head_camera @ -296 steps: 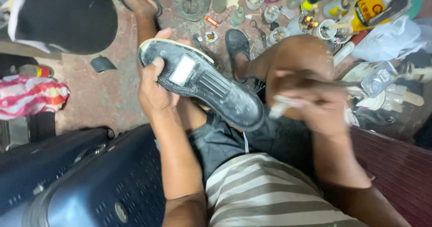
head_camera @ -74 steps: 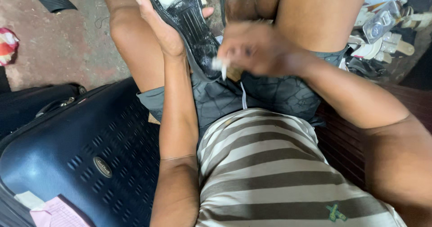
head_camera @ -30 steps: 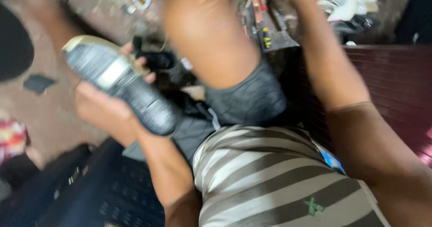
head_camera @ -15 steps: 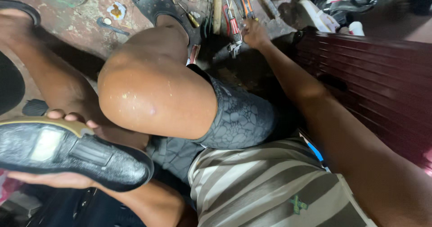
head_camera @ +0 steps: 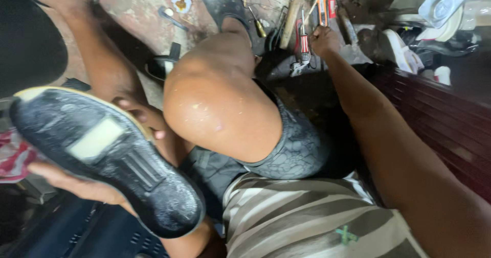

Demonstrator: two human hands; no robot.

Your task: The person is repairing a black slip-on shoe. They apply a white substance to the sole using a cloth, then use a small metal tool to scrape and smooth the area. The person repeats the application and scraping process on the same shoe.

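- The left hand [head_camera: 87, 184] grips a dark shoe [head_camera: 102, 155], sole up.
- The right hand [head_camera: 325, 39] reaches among tools on the floor [head_camera: 138, 12], seemingly closing on a screwdriver [head_camera: 305, 46].

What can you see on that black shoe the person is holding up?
The shoe is turned sole-up, so only its underside shows. The sole is black, looks like worn rubber, and is dusted with pale scuffs and specks. A pale rectangular patch sits near the middle, with a few raised ribs beside it. A thin cream-coloured edge runs round the rim. It lies tilted across the lower left of the view, beside the bent knee. The left hand grips it from underneath, fingertips curling over the far edge.
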